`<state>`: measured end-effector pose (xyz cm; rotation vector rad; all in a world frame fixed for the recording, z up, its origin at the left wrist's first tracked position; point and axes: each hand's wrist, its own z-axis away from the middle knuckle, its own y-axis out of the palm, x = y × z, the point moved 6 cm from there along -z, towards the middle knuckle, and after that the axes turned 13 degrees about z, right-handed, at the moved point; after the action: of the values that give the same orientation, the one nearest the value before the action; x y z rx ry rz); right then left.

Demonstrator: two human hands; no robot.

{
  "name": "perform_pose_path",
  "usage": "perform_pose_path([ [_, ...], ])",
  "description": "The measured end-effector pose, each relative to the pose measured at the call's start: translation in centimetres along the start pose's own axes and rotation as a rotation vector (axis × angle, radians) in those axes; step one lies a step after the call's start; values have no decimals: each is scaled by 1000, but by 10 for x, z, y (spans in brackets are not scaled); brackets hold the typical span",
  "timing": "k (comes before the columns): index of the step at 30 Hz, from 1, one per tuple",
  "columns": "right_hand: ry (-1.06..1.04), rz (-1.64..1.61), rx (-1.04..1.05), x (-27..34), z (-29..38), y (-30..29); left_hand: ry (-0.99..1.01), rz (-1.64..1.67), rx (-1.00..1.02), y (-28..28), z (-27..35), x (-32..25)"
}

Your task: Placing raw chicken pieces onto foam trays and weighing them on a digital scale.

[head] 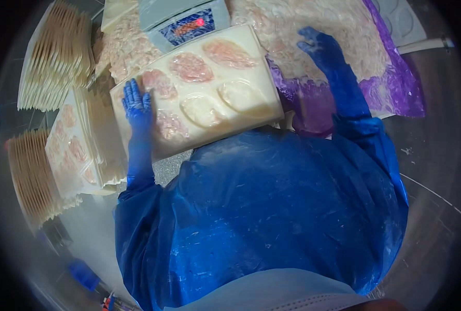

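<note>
A white plastic tray [168,149] with several oval wells lies slightly tilted before me. Pinkish raw meat [191,67] fills most of its wells; two toward the right show mostly bare white plastic. My left hand [136,102], in a blue glove, rests flat on the tray's left side with fingers extended. Past the tray's right side, my right hand [323,48], also gloved in blue, is at a large mass of pale raw meat [354,35]. Its thumb and fingers are apart, with pale bits on the tips and no piece plainly held. Purple plastic sheeting [312,101] lines that meat's edge.
A grey digital scale [183,19] with a lit red display stands behind the tray. More raw meat [131,50] lies left of it. Stacked trays [55,58] stand at the left, others [32,175] nearer, beside a meat-filled tray [71,145]. A tray with round wells [399,21] is far right.
</note>
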<state>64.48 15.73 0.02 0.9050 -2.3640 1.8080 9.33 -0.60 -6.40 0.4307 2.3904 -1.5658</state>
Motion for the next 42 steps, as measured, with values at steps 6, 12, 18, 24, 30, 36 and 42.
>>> perform_pose_path([
  [6, -170, -48, 39, -11, 8, 83, -138, 367, -165, -4, 2, -29],
  [12, -26, -548, 339, 17, -4, 32, -153, 577, -200, -42, 14, -106],
  [18, -48, -663, 365, 40, -3, 55, -94, 947, -109, -17, -12, -192],
  [24, -110, -384, 181, 54, -3, 35, 72, 885, 56, 66, -46, -279],
  [30, -307, 386, -231, 33, 6, -28, -37, 980, -6, 69, -39, -261],
  [36, -257, 449, -96, 25, 17, 48, 47, 1012, -35, 74, -47, -277],
  [42, -45, -324, 224, 19, 11, 36, 1, 1079, -20, 66, -45, -253],
])
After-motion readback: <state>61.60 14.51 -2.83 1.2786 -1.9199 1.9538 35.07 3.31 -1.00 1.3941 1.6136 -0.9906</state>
